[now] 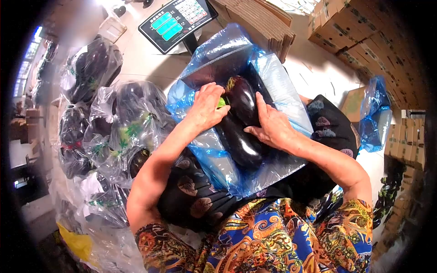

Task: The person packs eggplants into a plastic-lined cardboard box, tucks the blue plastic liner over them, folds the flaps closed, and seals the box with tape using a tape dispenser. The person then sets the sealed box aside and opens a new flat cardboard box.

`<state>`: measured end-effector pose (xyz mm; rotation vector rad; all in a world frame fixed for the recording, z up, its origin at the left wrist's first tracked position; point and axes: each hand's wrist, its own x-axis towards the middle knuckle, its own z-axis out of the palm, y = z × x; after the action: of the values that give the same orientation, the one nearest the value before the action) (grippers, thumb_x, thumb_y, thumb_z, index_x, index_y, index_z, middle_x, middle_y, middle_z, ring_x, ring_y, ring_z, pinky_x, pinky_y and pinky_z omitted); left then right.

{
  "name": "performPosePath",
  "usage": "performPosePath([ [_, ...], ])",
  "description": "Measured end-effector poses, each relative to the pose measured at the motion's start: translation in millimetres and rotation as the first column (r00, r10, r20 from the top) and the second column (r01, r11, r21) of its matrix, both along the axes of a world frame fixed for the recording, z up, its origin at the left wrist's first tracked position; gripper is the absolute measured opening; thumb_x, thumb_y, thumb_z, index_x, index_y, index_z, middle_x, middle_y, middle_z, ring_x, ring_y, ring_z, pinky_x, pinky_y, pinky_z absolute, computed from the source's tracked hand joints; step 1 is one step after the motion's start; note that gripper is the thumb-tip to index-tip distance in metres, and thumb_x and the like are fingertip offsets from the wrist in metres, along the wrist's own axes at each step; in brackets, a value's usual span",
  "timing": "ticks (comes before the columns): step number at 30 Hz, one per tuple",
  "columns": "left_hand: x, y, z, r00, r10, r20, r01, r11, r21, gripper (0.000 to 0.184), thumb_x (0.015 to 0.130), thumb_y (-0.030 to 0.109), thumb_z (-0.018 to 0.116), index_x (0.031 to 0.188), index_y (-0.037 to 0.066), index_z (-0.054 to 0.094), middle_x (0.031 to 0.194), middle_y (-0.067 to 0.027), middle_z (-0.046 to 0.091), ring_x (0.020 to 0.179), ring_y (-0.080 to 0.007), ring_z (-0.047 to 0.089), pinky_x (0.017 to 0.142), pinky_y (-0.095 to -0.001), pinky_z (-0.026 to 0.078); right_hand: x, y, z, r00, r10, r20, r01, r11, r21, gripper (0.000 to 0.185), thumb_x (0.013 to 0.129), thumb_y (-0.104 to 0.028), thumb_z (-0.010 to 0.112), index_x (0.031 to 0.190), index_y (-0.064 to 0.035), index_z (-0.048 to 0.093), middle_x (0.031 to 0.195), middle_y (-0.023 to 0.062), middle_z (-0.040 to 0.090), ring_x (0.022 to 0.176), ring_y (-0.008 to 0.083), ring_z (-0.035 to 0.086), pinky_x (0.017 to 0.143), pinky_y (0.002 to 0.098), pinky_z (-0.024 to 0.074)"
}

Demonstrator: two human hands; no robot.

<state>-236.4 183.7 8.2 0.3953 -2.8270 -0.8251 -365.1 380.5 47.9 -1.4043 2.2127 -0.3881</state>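
Two glossy dark purple eggplants lie in a box (287, 93) lined with thin blue plastic. The upper eggplant (242, 102) lies partly over the lower eggplant (246, 148). My left hand (208, 108) is closed at the lower one's green stem end, its fingertips partly hidden. On the other side, my right hand (273, 125) grips the flank of the upper eggplant, index finger along it and thumb below. Blue plastic (223, 45) sticks up around the box's far side and drapes over its near edge.
A scale display (177, 22) stands beyond the box. Clear bags of eggplants (129, 123) crowd the left. Flattened cardboard (259, 20) leans at the back, with stacked cartons (364, 36) at the right. Another blue-lined box (375, 113) stands on the floor at right.
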Motion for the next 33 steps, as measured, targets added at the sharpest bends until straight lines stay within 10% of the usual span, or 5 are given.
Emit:
performPosePath([
  [6,-0.6,-2.5,47.0,0.987,0.158,-0.018,-0.135,0.895,0.425,0.059,0.078,0.036,0.075,0.122,0.001,0.056,0.123,-0.019,0.058,0.117,-0.0379,0.054,0.098,-0.0458,0.044,-12.3,-3.8,26.6,0.922,-0.156,0.353,0.2,0.975,-0.093,0.092,0.075,-0.025,0.078,0.144,0.0025,0.023,0.115,0.0323,0.06,0.106,0.0434,0.062,0.091,0.0465,0.049],
  [9,-6.2,10.5,73.4,0.956,0.222,-0.19,0.074,0.444,0.893,0.093,0.08,0.041,0.078,0.147,0.001,0.026,0.137,-0.0179,0.047,0.127,-0.0272,0.048,0.109,-0.0401,0.037,-19.6,-4.6,70.5,0.835,-0.113,0.539,0.247,0.952,-0.183,0.095,0.073,-0.037,0.082,0.144,-0.0005,0.029,0.118,0.0278,0.061,0.111,0.0373,0.062,0.094,0.0435,0.0491],
  [13,-11.6,30.7,96.5,0.894,0.419,-0.156,0.096,0.161,0.982,0.084,0.081,0.03,0.078,0.144,0.001,0.03,0.133,-0.0118,0.048,0.121,-0.0226,0.049,0.108,-0.0366,0.036,-11.9,-7.1,86.0,0.884,0.146,0.444,0.038,0.925,-0.379,0.102,0.075,-0.046,0.081,0.147,-0.001,0.024,0.116,0.0272,0.062,0.108,0.0386,0.064,0.091,0.0437,0.0504],
  [19,15.0,13.5,123.5,0.957,0.268,-0.114,0.081,0.131,0.988,0.1,0.066,0.029,0.079,0.146,0.0,0.026,0.136,-0.0149,0.048,0.127,-0.0227,0.048,0.11,-0.0376,0.034,-29.2,-8.9,95.4,0.894,0.183,0.41,0.023,0.894,-0.448,0.03,0.088,-0.016,0.071,0.112,0.0,0.062,0.082,0.0133,0.068,0.071,0.0232,0.068,0.065,0.0322,0.0523],
  [33,3.1,23.4,108.5,0.982,0.183,0.044,-0.041,-0.022,0.999,0.099,0.071,0.039,0.074,0.148,0.001,0.025,0.138,-0.0142,0.045,0.127,-0.0229,0.045,0.11,-0.0371,0.033,-39.6,4.5,72.5,0.922,0.309,0.235,-0.292,0.951,-0.104,0.041,0.087,-0.015,0.067,0.122,0.0008,0.053,0.086,0.0215,0.062,0.076,0.0429,0.061,0.063,0.0473,0.0485],
])
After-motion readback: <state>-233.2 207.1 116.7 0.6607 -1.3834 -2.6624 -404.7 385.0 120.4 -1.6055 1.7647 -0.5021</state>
